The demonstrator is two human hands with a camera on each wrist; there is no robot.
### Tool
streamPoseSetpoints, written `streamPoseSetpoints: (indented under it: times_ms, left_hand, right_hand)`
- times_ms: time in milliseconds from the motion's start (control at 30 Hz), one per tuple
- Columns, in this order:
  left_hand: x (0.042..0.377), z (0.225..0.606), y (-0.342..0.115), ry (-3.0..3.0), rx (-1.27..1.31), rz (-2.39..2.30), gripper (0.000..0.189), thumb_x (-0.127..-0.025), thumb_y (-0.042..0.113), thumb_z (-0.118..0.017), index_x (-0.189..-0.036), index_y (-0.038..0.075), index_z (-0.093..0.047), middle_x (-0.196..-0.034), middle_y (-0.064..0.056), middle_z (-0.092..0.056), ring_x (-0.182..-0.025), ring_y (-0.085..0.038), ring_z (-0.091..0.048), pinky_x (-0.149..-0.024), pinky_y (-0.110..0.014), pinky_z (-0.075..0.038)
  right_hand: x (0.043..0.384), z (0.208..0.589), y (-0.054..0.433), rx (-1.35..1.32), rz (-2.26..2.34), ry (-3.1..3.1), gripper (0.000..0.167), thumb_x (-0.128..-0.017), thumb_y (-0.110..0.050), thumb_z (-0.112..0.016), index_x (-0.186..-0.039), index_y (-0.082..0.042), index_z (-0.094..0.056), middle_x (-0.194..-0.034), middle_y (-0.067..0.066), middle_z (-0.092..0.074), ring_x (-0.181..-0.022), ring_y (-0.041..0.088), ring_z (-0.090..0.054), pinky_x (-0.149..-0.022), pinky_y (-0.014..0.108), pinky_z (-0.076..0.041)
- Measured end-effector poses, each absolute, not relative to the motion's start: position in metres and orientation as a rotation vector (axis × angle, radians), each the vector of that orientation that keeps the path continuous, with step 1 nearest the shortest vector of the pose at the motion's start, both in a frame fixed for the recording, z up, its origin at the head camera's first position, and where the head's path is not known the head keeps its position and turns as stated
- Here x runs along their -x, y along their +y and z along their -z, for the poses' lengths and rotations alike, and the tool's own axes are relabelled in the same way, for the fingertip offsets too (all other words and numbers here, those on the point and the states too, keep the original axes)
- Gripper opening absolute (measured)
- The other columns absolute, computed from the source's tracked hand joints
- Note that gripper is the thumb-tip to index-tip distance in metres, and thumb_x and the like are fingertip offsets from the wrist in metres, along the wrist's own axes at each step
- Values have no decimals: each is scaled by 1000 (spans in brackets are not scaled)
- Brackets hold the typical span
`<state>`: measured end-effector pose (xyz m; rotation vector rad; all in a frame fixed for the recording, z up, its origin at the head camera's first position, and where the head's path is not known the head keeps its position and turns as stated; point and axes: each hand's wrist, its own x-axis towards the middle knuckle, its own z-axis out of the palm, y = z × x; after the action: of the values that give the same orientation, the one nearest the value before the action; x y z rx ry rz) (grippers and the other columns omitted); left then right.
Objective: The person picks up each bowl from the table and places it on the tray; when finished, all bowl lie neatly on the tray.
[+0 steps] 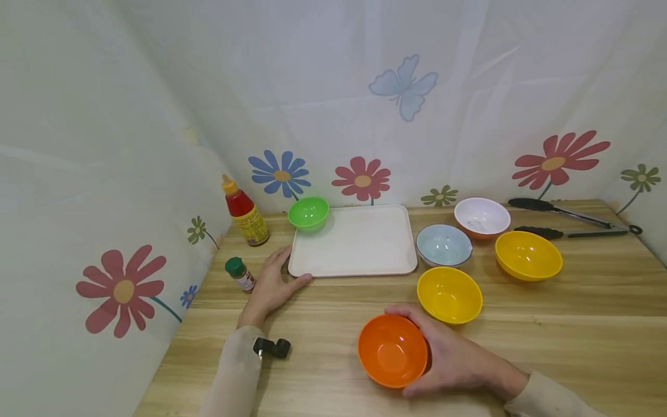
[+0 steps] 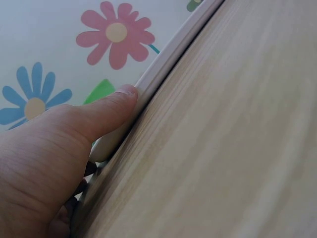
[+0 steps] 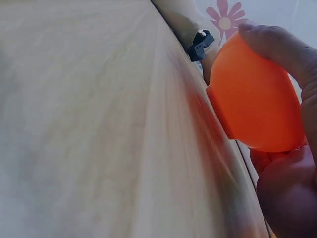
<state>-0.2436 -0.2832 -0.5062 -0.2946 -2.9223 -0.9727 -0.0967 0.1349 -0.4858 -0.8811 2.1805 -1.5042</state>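
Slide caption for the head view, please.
The right hand grips an orange bowl while the left hand touches a white tray, a green bowl at its corner.

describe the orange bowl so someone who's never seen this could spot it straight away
On the wooden table, find the white tray. Come toward the viewer and slightly right to the round bowl held in the right grip. Unlike the nearest yellow bowl, it is orange inside and out.

We've got a red sauce bottle [image 1: 247,216] standing left, a green-capped jar [image 1: 241,274] nearer us, tongs [image 1: 596,234] lying far right, a blue butterfly [image 1: 406,88] on the backdrop [image 1: 312,75]!
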Motion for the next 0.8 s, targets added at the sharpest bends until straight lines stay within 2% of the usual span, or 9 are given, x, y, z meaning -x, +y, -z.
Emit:
streamPoseSetpoints:
  times_ms: [400,633,800]
  left_hand:
    - [243,505,-283,-2914,302,962,101,-97,57,-85,-172,7,-39,-176,-22,-39,-164,-45,-33,-134,-66,-29]
    - [243,505,-281,-2905,310,968,101,-96,58,-85,-172,7,-40,-176,-21,-39,-164,-45,-33,-134,-65,-29]
    - [244,507,-283,-2906,308,962,102,-96,59,-85,-172,9,-41,-175,-20,-40,-164,-43,-34,-135,-64,-30]
  right_hand:
    - [100,466,122,830,1581,2055,108,-83,-32,-101,-168,-26,-36,-159,-10,-56,-145,19,-55,-120,29,-50]
    - [114,448,119,822,1655,2010,103,-82,-28,-102,-165,-31,-40,-159,-7,-57,-145,20,-57,-117,31,-55]
    - [132,433,120,886,1675,2095,105,-81,-27,-102,-166,-26,-40,-160,-4,-55,-144,25,-55,-111,33,-60]
